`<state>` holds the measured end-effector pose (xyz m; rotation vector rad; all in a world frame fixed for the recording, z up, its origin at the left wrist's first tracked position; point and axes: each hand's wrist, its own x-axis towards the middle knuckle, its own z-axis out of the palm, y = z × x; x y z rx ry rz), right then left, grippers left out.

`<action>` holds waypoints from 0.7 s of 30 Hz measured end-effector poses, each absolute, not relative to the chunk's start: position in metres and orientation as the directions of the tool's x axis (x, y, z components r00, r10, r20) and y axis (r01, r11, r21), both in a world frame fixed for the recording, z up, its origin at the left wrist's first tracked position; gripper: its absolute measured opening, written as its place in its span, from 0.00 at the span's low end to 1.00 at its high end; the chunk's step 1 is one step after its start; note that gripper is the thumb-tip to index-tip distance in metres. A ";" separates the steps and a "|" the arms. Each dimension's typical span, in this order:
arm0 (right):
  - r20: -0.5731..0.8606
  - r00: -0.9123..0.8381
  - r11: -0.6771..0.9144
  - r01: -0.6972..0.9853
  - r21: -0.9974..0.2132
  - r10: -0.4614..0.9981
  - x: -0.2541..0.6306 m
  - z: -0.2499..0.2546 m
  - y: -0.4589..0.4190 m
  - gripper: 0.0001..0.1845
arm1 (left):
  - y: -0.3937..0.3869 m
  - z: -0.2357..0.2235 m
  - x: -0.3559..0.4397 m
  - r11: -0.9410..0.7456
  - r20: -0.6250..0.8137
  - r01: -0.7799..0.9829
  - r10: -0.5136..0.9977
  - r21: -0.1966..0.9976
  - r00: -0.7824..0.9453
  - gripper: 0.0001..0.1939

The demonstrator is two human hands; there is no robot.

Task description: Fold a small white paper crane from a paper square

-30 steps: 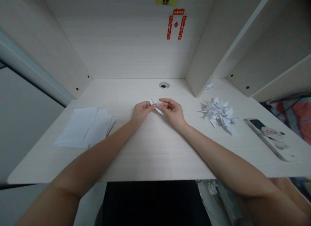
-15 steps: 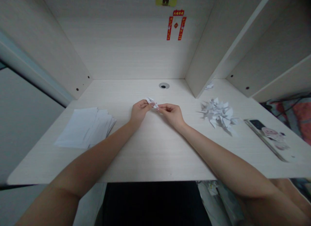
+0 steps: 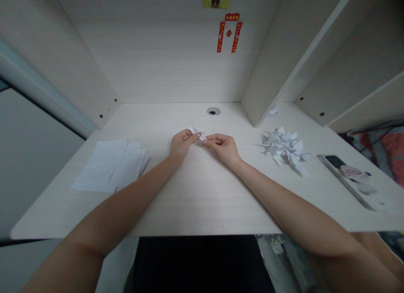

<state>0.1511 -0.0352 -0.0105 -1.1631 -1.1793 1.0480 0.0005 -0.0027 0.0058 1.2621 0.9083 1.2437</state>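
Pinching one small piece of folded white paper (image 3: 196, 130) between them, two bare hands meet over the desk (image 3: 202, 192), left of the middle and nearer its back edge than its front. The left hand (image 3: 180, 145) has its thumb laid on top and its fingers curled beneath; the right hand (image 3: 225, 148) closes thumb and forefinger on the lower end, palm turned inward. Both forearms come in over the front edge, wide apart at the elbows and converging. The paper is narrow and slanting, one end toward the back left corner, with a pointed tip and layered folds; finer creases are too small to tell.

Behind the hands, one round cable hole (image 3: 213, 111) sits close to the back edge. Toward the left edge lies one stack of white sheets (image 3: 107, 164), overlapping and fanned, too close-packed to count. To the right is one heap of folded paper pieces (image 3: 285, 146), spiky and tangled, their number impossible to tell. One phone (image 3: 353, 181) lies back up beside the right edge, and one white scrap (image 3: 272, 112) shows beyond the divider. Three red strips (image 3: 220, 36) and one red diamond (image 3: 229, 33) mark the back panel.
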 end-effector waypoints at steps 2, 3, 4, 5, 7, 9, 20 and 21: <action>0.117 0.095 0.115 0.025 -0.993 0.989 0.151 -0.012 -0.035 0.19 | -0.004 0.008 0.001 -0.110 0.137 -0.166 0.978 0.980 0.157 0.15; 0.114 0.090 0.112 0.035 -0.993 0.989 0.151 -0.012 -0.035 0.20 | -0.005 0.009 0.001 -0.108 0.134 -0.166 0.978 0.980 0.159 0.15; 0.111 0.085 0.108 0.041 -0.993 0.990 0.151 -0.013 -0.035 0.20 | -0.006 0.009 0.002 -0.106 0.133 -0.166 0.978 0.980 0.161 0.14; 0.106 0.079 0.103 0.043 -0.994 0.991 0.150 -0.013 -0.035 0.21 | -0.006 0.010 0.002 -0.105 0.133 -0.166 0.978 0.981 0.162 0.14; 0.098 0.071 0.096 0.030 -0.995 0.993 0.149 -0.013 -0.035 0.22 | -0.006 0.010 0.002 -0.107 0.134 -0.168 0.978 0.980 0.159 0.13; 0.091 0.069 0.091 0.004 -0.996 0.993 0.148 -0.012 -0.036 0.22 | -0.006 0.010 0.002 -0.103 0.131 -0.173 0.979 0.980 0.159 0.12; 0.105 0.072 0.104 0.021 -0.994 0.992 0.146 -0.007 -0.040 0.21 | -0.003 0.006 0.002 -0.114 0.150 -0.181 0.969 0.977 0.199 0.15; 0.114 0.071 0.111 0.048 -0.993 0.991 0.146 -0.008 -0.040 0.21 | -0.003 0.006 0.002 -0.107 0.145 -0.186 0.968 0.977 0.204 0.15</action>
